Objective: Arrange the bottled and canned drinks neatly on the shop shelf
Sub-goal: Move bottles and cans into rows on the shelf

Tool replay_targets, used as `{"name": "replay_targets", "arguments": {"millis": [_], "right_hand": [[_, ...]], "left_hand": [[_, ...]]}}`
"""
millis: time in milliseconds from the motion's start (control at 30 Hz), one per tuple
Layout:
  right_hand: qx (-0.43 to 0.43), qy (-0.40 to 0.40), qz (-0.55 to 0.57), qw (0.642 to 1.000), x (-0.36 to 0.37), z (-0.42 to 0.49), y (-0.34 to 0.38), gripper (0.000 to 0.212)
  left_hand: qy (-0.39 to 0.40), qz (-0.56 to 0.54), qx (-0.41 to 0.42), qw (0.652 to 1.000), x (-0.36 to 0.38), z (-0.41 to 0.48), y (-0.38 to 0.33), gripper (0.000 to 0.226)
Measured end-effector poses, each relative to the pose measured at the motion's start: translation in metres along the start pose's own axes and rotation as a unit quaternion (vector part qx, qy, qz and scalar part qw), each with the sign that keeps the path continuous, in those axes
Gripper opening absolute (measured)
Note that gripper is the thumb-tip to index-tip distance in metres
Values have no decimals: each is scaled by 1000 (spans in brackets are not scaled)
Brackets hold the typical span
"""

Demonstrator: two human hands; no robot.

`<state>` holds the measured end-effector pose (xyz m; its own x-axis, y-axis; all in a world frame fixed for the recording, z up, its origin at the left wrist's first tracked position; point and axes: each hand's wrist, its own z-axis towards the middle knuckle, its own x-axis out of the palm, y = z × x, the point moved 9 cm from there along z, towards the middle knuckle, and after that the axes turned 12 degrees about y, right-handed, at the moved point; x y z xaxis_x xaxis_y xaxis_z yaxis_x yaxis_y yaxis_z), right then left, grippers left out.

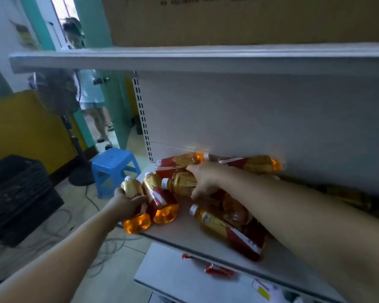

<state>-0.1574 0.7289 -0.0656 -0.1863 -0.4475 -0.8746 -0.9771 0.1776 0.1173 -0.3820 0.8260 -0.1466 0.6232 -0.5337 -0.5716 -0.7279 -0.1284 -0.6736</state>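
On shelf (184,234), left hand (127,203) grips end bottle (131,188); just right of that hand, right hand (204,180) clasps lying bottle (181,183).

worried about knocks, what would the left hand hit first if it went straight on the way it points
The left hand, gripping a bottle, points up and right onto the shelf. First in line is probably the next bottle, lying beside the held one, though depth is unclear.
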Motion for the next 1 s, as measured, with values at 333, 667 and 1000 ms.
{"name": "replay_targets", "arguments": {"millis": [333, 667, 1000], "right_hand": [[-67, -301, 142, 941, -56, -73, -7, 83], [80, -439, 149, 883, -25, -232, -110, 88], [333, -603, 410, 598, 138, -473, -213, 60]], "left_hand": [[-151, -127, 154, 968, -52, -44, -24, 69], [180, -357, 336, 853, 96, -145, -180, 28], [455, -221, 408, 760, 315, -274, -268, 36]]}}
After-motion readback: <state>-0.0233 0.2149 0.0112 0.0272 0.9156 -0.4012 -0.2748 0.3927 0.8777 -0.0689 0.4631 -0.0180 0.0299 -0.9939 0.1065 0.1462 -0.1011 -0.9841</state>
